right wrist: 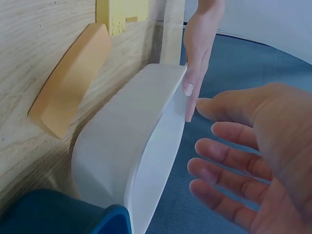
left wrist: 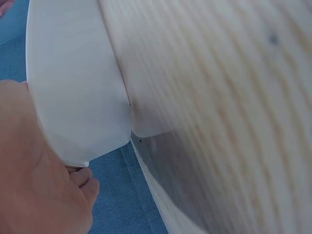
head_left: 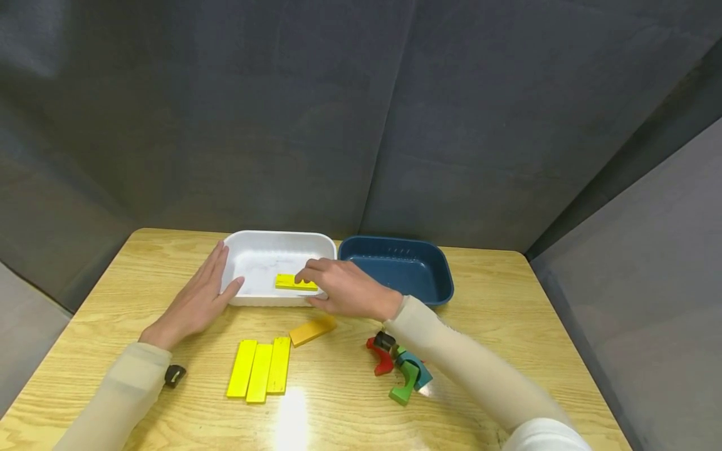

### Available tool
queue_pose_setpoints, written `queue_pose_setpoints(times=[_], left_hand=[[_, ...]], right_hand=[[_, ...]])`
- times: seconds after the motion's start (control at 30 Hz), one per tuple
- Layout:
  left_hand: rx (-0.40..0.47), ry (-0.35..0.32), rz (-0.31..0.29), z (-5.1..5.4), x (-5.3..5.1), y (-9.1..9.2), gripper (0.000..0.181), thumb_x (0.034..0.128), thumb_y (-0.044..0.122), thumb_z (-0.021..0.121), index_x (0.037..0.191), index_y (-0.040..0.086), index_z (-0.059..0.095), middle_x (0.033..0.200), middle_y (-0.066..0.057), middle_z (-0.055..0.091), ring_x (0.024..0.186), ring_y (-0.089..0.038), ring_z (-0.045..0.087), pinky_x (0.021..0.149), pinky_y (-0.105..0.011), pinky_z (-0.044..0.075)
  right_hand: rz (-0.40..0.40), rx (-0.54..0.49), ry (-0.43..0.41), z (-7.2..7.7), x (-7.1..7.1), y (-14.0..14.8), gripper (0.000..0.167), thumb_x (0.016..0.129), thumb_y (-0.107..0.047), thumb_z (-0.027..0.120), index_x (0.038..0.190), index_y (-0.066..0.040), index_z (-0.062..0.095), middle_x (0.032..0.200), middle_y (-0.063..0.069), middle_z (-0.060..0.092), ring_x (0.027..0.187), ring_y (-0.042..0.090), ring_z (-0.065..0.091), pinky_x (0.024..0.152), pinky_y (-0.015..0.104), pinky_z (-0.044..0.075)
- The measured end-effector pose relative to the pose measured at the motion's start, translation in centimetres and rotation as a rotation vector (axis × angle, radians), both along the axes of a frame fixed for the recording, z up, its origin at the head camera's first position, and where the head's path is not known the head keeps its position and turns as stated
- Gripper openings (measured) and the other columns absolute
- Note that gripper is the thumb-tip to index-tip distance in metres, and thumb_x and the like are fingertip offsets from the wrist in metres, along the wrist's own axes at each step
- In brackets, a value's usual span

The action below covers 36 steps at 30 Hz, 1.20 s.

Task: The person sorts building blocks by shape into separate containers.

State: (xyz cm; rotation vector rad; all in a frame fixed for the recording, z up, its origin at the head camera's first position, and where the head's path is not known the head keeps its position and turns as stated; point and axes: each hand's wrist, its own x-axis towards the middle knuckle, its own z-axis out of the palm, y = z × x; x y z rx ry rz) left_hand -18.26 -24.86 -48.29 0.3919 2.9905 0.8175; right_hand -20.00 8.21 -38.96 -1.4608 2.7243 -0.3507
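A white plastic tray [head_left: 254, 275] stands at the back of the table, and a flat yellow block [head_left: 286, 281] lies in it near the front wall. My left hand [head_left: 192, 307] rests against the tray's left end, fingers fairly straight along the rim and thumb over the front corner. Above the tray's front right side is my right hand [head_left: 350, 288], its fingers near the yellow block and partly covering it in the head view. In the right wrist view the fingers of that hand [right wrist: 273, 156] are loosely bent and spread, with nothing between them.
To the right of the white tray is a dark blue tray [head_left: 417, 269]. An orange block [head_left: 312, 331] and three yellow blocks [head_left: 259, 373] lie in front. Curved red [head_left: 383, 362], green [head_left: 405, 383] and teal [head_left: 416, 368] blocks cluster beneath the right forearm. A dark curtain [head_left: 282, 125] hangs behind the table.
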Motion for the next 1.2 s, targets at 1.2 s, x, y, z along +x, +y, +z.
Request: queue_pose_setpoints(times=[1.2], left_hand=[[0.008, -0.003, 0.006, 0.2, 0.1, 0.3, 0.089, 0.1131, 0.057, 0.038, 0.172, 0.007, -0.007, 0.179, -0.004, -0.018, 0.166, -0.039, -0.001, 0.129, -0.067, 0.013]], right_hand=[[0.09, 0.056, 0.018, -3.3, 4.1, 0.3, 0.038, 0.099, -0.023, 0.079, 0.135, -0.014, 0.071, 0.125, 0.0, 0.07, 0.107, 0.013, 0.067, 0.091, 0.024, 0.058]])
